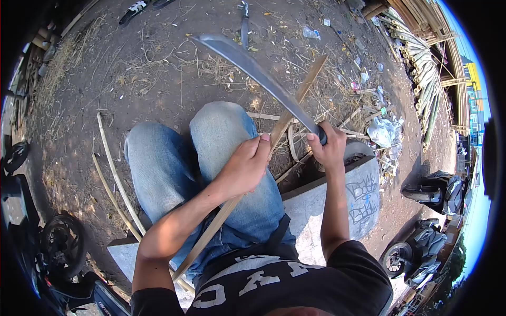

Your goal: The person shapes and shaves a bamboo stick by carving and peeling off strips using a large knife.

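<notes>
My right hand (331, 146) is closed round the dark handle of a machete (258, 76), whose long curved blade points up and to the left. The blade crosses over a flat bamboo strip (213, 227). Around the middle of that strip my left hand (246, 164) is wrapped, above my knee. The strip runs slantwise from my lap to beyond my knees, its far end up and to the right. Whether the blade touches the strip, I cannot tell.
I sit on a concrete block (311, 210) with graffiti. Thin strips (113, 152) lean at my left. On the ground ahead lies a knife (244, 26). Litter (383, 131) and bamboo poles (427, 79) are at the right; motorcycles (416, 253) stand on both sides.
</notes>
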Demonstrator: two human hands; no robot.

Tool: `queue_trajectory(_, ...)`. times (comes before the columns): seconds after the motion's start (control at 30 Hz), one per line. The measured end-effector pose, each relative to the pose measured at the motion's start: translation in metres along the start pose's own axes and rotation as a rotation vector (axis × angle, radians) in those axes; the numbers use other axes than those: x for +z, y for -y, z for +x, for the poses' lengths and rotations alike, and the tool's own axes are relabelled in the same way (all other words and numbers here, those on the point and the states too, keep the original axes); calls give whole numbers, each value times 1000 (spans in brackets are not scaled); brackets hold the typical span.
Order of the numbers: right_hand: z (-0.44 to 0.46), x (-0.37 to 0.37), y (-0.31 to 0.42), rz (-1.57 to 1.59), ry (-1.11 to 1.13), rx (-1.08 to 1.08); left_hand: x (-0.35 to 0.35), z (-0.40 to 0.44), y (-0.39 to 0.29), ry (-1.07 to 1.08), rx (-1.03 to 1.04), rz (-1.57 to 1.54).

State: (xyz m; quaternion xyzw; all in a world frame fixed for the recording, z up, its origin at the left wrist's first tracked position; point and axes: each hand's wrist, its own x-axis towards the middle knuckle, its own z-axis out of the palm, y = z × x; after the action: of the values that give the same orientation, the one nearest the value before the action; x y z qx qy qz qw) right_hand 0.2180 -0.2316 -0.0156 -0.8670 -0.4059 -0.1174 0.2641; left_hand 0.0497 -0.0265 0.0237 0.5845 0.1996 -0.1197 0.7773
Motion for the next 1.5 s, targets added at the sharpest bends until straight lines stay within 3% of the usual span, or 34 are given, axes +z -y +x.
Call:
queue_trajectory(0.03, 0, -3, 0, 0, 6, 5, 1, 0, 0, 15, 8, -21)
queue_trajectory(0.1, 2, -9, 1, -54, -11, -210, 3, 0, 3, 10, 31, -3)
queue_trajectory(0.17, 11, -16, -18, -151, -81, -207, 3, -2, 7, 9, 60, 27)
queue_trajectory(0.23, 23, -14, -47, -127, -86, 203, 3, -3, 11, 30, 108, 41)
queue_trajectory(0.33, 34, -5, -49, -152, -180, 171, 3, 2, 5, 25, 54, 35)
queue_trajectory(0.43, 23, -5, -22, -68, -62, 177, 1, 1, 3, 1, 21, 23)
queue_trajectory(0.5, 11, -6, -13, -50, -11, 157, 1, 1, 2, 3, 30, 18)
queue_trajectory(0.57, 9, -13, -12, -106, 8, -180, 1, 0, 5, 7, 37, 9)
queue_trajectory(0.6, 12, -18, -19, -146, -5, -168, 0, 0, 9, 13, 85, 59)
queue_trajectory(0.67, 26, -19, -39, -126, -107, 152, -1, -2, 15, 26, 133, 106)
queue_trajectory(0.7, 39, -18, -54, -133, -110, 153, 0, -3, 15, 20, 144, 126)
queue_trajectory(0.77, 58, -12, -83, -280, -272, 406, 4, 0, 22, 17, 166, 143)
queue_trajectory(0.83, 61, -2, -95, -230, -241, 487, 9, 11, 33, -72, 501, 255)
queue_trajectory(0.87, 59, 6, -100, -181, -199, 578, 9, 11, 34, -78, 502, 255)
queue_trajectory(0.9, 53, 16, -103, -177, -197, 571, 9, 9, 26, -66, 387, 225)
queue_trajectory(0.97, 30, 31, -99, 191, -214, 802, 7, 7, 14, -69, 267, 181)
queue_trajectory(1.03, 16, 28, -64, 374, -234, 814, 5, 6, 8, -30, 84, 49)
queue_trajectory(1.1, 1, 17, -37, 567, -323, 738, 7, 6, 7, -32, 85, 53)
queue_trajectory(1.17, -18, 12, -28, 535, -339, 682, 8, 6, 6, -20, 95, 61)
queue_trajectory(1.23, -32, 7, -20, 424, -318, 382, 7, 7, 4, 18, 100, 24)
queue_trajectory(1.3, -37, 0, -10, 334, -318, 327, 8, 7, 3, 44, 83, 25)
queue_trajectory(1.37, -35, -2, -1, -20, -181, 14, 8, 6, 3, 60, 67, 29)
queue_trajectory(1.5, -26, -6, 13, -64, -89, -22, 7, 2, 2, 65, 64, 20)
